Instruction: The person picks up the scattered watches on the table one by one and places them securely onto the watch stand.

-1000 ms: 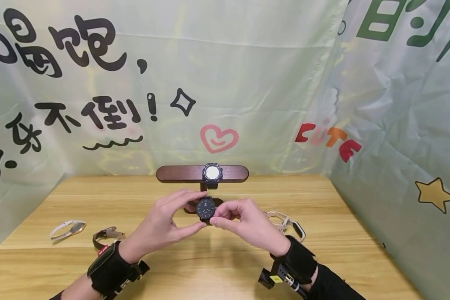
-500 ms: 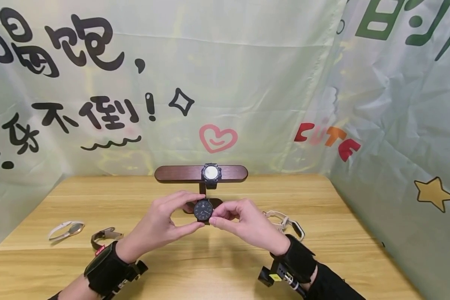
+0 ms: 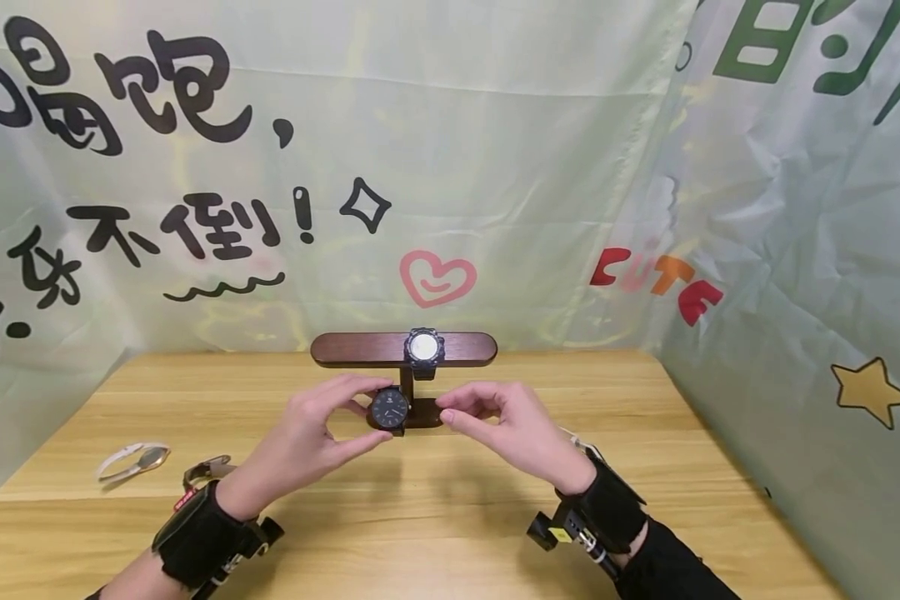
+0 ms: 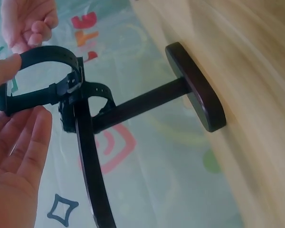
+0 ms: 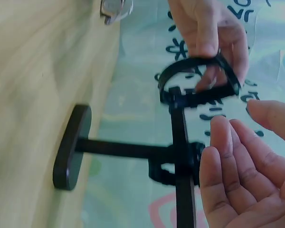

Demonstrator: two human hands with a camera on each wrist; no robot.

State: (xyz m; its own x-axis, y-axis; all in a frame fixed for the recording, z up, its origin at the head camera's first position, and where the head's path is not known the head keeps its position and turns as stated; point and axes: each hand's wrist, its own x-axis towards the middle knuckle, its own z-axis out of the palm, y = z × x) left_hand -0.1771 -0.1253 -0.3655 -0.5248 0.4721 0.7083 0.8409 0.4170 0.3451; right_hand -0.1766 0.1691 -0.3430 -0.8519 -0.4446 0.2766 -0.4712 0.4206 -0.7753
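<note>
My left hand point(image 3: 309, 429) pinches a black wristwatch point(image 3: 389, 409) between thumb and fingers, its dark dial facing me. In the left wrist view the watch's black strap point(image 4: 35, 99) forms a buckled loop, close to the end of the stand's bar. Behind it is a dark wooden T-shaped watch stand point(image 3: 345, 350). A chunky black watch point(image 3: 423, 347) with a bright face sits round the bar, right of its middle. My right hand point(image 3: 521, 433) is to the right of the stand's base, apart from the watch; in the right wrist view its fingers point(image 5: 228, 166) hold nothing.
On the left of the wooden table point(image 3: 420, 533) lie a white-strapped watch point(image 3: 132, 461) and a brown-strapped watch point(image 3: 208, 468), partly behind my left wrist. Another pale band point(image 3: 588, 446) is mostly hidden by my right wrist. A printed cloth point(image 3: 540, 167) hangs behind the table.
My right hand has let go of the black wristwatch and moved right. My left hand has moved slightly left with the watch, uncovering more of the stand's base.
</note>
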